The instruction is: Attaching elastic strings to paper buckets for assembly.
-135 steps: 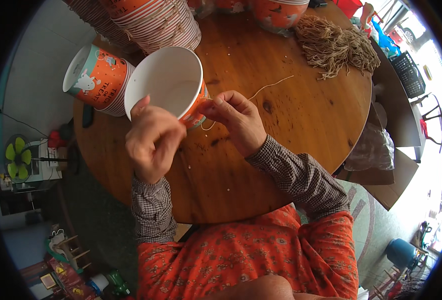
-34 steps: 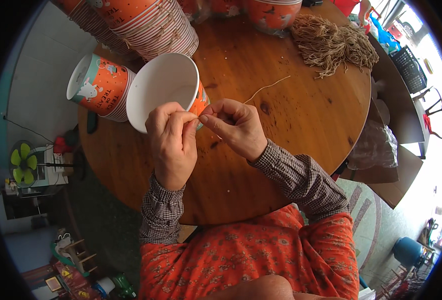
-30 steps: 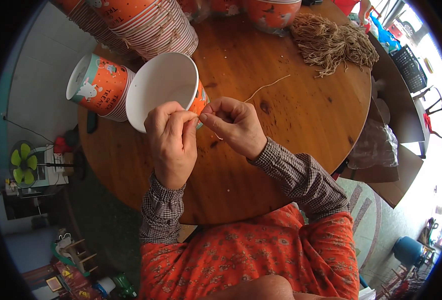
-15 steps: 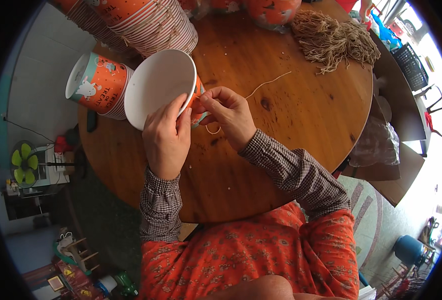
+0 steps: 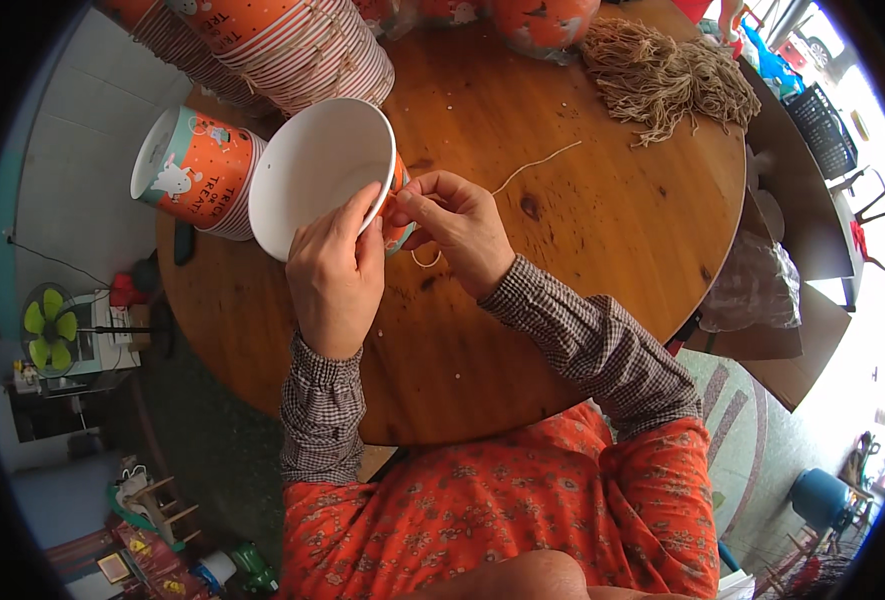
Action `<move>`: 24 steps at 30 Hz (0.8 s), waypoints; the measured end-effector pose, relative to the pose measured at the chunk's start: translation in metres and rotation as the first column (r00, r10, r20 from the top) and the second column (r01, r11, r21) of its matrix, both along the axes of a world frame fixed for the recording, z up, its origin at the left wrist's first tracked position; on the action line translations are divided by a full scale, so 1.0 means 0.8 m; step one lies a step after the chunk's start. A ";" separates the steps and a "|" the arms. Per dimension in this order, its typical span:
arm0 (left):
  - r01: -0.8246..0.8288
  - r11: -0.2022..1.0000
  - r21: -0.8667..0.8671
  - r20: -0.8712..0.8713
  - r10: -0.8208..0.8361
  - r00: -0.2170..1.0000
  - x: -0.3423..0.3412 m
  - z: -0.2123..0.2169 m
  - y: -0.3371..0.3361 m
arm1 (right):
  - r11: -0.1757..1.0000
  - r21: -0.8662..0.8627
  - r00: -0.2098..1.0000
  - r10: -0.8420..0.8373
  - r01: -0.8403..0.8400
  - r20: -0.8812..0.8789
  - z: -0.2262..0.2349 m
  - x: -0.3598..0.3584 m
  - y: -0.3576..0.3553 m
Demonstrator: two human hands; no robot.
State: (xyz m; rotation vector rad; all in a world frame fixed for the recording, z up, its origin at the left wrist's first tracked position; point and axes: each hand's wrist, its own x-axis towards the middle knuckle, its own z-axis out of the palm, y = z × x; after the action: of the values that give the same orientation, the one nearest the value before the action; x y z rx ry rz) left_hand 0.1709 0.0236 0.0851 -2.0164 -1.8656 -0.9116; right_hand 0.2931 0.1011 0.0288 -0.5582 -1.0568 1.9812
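Observation:
A paper bucket, white inside and orange outside, lies tilted with its mouth toward me. My left hand grips its right rim, fingers inside and thumb near the outer wall. Against that outer wall my right hand is closed in a pinch on a thin beige string. One length of the string trails away over the table to the upper right; a small loop of it hangs below the right fingers. The pinched part and the spot on the wall are mostly hidden by my fingers.
Left of the bucket lies a nested stack of printed buckets. Taller bucket stacks with strings stand behind. Wrapped orange buckets and a heap of beige strings sit at the round wooden table's far side. Cardboard boxes stand right.
Both hands keep nearly the same place and grip. The bucket and the right fingers have shifted only very slightly.

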 end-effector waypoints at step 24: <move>0.360 0.848 -0.389 0.449 -0.166 0.878 -0.041 0.033 0.039 | 0.995 0.094 0.998 -0.020 0.014 0.066 0.005 0.004 -0.003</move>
State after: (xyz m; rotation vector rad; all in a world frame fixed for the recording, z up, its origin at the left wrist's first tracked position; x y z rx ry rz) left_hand 0.1381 0.0550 0.1113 -2.5945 -2.2218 -1.1040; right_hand 0.2960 0.0989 0.0329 -0.5848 -1.1754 1.8989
